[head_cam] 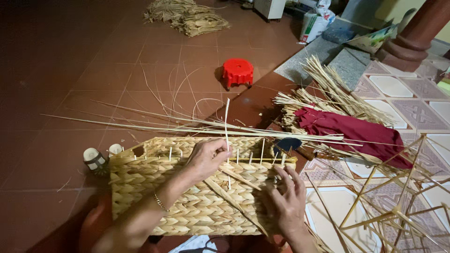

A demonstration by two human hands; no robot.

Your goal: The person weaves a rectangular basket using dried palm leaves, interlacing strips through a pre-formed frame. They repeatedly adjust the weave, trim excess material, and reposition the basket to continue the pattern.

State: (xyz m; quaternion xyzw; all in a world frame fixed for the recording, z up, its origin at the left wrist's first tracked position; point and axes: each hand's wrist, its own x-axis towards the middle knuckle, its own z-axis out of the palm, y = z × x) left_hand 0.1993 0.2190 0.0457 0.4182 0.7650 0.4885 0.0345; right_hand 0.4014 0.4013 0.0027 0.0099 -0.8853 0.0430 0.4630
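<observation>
The left hand (205,158) pinches a pale upright straw strand (226,122) above the tan woven straw basket (187,201). At four o'clock, the right hand (284,201) presses open-fingered on the weave, gripping nothing.

You are working above a floor (70,70) of dark red-brown tiles, which gives way on your right to a lower level of pale patterned tiles (408,98). On the red tiles sit a small red plastic stool (237,72), a heap of dried straw (187,16) far off at the top, and long thin reed strips (154,122) fanned across the middle. Two small capped jars (101,157) stand just beside the woven basket (187,197). Over the step edge lies a bundle of pale reeds (328,96) with a dark red cloth (351,131) on it. A frame of thin yellow rods (398,211) rests on the patterned tiles.
</observation>
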